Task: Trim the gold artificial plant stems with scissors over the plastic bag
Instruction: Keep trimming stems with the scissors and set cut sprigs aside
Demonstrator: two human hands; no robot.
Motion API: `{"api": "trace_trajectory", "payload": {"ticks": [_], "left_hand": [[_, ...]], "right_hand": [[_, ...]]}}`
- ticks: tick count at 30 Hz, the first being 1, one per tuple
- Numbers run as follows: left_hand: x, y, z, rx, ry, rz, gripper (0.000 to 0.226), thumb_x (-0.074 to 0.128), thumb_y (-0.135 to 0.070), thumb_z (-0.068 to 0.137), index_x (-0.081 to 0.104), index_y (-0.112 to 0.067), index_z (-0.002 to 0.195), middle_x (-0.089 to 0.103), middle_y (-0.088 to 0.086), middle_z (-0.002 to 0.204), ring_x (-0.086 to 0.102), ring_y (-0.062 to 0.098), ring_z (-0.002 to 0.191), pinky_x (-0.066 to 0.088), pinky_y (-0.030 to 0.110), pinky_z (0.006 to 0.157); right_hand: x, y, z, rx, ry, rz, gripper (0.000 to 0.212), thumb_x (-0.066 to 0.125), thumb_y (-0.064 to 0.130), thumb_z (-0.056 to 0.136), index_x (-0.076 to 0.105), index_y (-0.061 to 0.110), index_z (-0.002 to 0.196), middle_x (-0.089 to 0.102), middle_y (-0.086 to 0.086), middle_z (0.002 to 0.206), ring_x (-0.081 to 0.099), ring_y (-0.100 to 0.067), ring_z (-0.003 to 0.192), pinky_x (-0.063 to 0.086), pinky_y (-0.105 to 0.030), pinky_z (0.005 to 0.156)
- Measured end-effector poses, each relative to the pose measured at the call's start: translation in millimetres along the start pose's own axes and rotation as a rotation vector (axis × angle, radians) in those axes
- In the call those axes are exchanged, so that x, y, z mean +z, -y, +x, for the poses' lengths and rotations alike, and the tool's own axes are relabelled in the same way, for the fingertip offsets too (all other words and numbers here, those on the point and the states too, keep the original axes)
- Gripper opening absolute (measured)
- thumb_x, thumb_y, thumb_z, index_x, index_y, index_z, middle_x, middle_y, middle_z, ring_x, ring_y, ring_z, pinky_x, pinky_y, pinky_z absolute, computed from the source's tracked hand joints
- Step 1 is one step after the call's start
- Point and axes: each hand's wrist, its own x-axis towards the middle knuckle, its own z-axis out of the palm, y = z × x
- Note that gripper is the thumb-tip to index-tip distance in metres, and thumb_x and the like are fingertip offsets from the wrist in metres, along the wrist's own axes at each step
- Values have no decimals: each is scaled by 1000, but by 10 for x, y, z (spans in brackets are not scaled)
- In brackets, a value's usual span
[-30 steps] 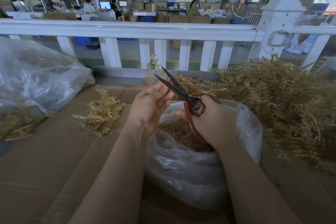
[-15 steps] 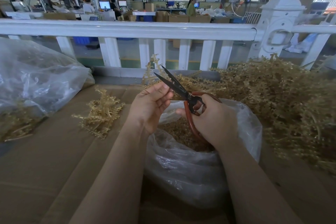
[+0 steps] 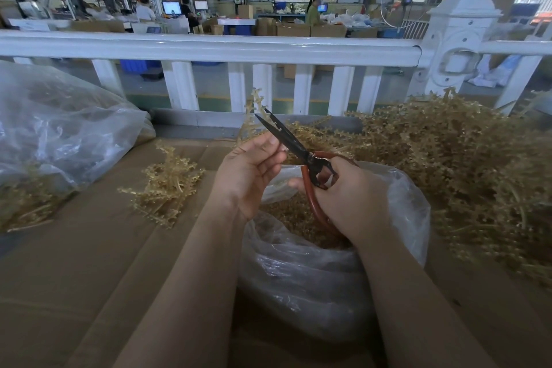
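My left hand (image 3: 249, 170) holds a gold plant stem (image 3: 254, 112) upright, its sprig rising above my fingers. My right hand (image 3: 349, 197) grips the red handles of black-bladed scissors (image 3: 286, 137). The blades are nearly closed and point up-left across the stem, just above my left fingertips. Both hands are over an open clear plastic bag (image 3: 313, 278) that holds gold trimmings.
A big heap of gold stems (image 3: 454, 170) lies to the right. A small pile of gold stems (image 3: 165, 185) rests on the cardboard surface (image 3: 74, 278) at left. Another clear bag (image 3: 56, 131) sits far left. A white railing (image 3: 209, 48) runs behind.
The scissor blades have closed from a wide V to nearly together at the stem. Both hands have stayed in place over the bag.
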Motion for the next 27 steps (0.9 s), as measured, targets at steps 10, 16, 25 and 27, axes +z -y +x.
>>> {"api": "trace_trajectory", "payload": {"ticks": [10, 16, 25, 27], "left_hand": [[2, 32, 8, 20, -6, 45, 15, 68, -12, 81, 70, -11, 96, 70, -2, 74, 65, 6, 66, 52, 17, 62], [11, 30, 0, 6, -8, 15, 11, 66, -11, 84, 71, -13, 94, 72, -3, 74, 66, 6, 66, 53, 16, 62], [12, 34, -1, 2, 2, 2, 27, 70, -21, 70, 72, -14, 96, 72, -4, 77, 66, 5, 68, 53, 16, 65], [11, 31, -2, -3, 4, 4, 31, 70, -21, 71, 72, -13, 100, 72, -4, 77, 66, 5, 68, 53, 16, 64]], "right_hand": [[-32, 28, 0, -21, -23, -49, 70, 48, 88, 68, 63, 21, 82, 60, 13, 68, 58, -10, 67, 53, -32, 63], [-8, 22, 10, 5, 2, -25, 75, 45, 91, 64, 64, 21, 83, 62, 10, 70, 60, -11, 68, 55, -35, 66], [23, -12, 2, -43, -43, -11, 70, 50, 87, 69, 62, 18, 76, 61, 9, 65, 59, -11, 63, 54, -34, 61], [24, -15, 5, -41, -42, 14, 70, 49, 88, 68, 62, 20, 75, 59, 11, 63, 58, -7, 61, 52, -29, 58]]}}
